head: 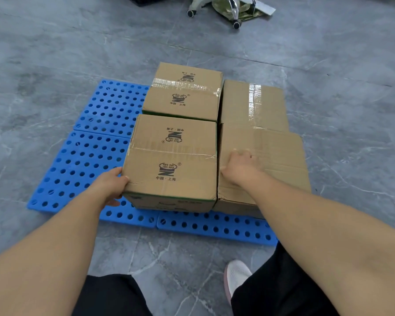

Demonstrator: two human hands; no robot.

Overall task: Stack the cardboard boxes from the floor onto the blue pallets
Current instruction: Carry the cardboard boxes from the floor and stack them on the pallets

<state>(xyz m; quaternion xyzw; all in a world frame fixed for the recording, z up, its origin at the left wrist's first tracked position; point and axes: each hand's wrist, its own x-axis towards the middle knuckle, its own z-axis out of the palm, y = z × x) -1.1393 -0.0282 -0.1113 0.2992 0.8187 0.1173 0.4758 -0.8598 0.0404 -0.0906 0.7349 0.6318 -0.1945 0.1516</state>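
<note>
Four cardboard boxes on blue pallets, grey floor around.
Left hand gripping near-left printed box at its left corner, fingers curled round edge. Right hand flat on plain box just right of it, fingers relaxed. Far printed box and taped box behind. Chair base well beyond.

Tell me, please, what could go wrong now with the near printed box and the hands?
1. The left hand grips only the near left corner of the near printed box, so it may twist when pushed.
2. The right hand rests on the plain box beside the seam; fingers could get pinched there.
3. The boxes crowd the right side of the blue pallets, near the edge.
</note>
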